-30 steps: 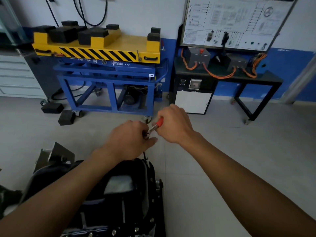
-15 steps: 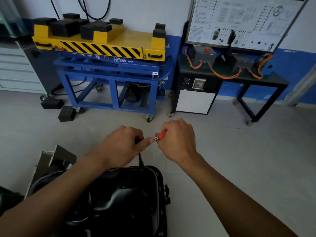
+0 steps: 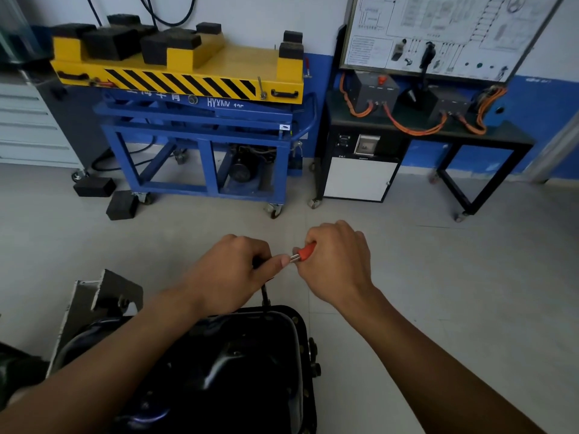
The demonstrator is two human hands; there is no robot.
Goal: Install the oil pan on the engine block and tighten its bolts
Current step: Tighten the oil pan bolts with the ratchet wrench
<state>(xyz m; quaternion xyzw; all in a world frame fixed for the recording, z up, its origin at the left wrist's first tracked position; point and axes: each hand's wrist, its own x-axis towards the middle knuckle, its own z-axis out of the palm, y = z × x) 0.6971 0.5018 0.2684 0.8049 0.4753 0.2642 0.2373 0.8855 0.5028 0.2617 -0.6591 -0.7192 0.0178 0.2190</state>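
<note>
The black oil pan [image 3: 250, 364] lies on the engine block at the bottom centre, with small bolts along its right flange [image 3: 308, 355]. A ratchet wrench with a red handle [image 3: 305, 252] stands over the pan's far edge. Its dark extension shaft [image 3: 265, 296] drops down to the flange. My left hand [image 3: 232, 270] grips the ratchet's head from above, hiding it. My right hand [image 3: 336, 264] grips the red handle, so only the handle's inner end shows.
A grey metal bracket [image 3: 103, 296] of the engine stand juts out left of the pan. A blue wheeled lift table [image 3: 200, 130] with a yellow top stands behind, black blocks [image 3: 122, 205] on the floor beside it. A black training bench [image 3: 423, 136] with orange cables is at the right.
Both hands with the ratchet sit lower and nearer to me than a second ago. The view has tilted, so more of the oil pan shows. The handle's angle has shifted slightly.
</note>
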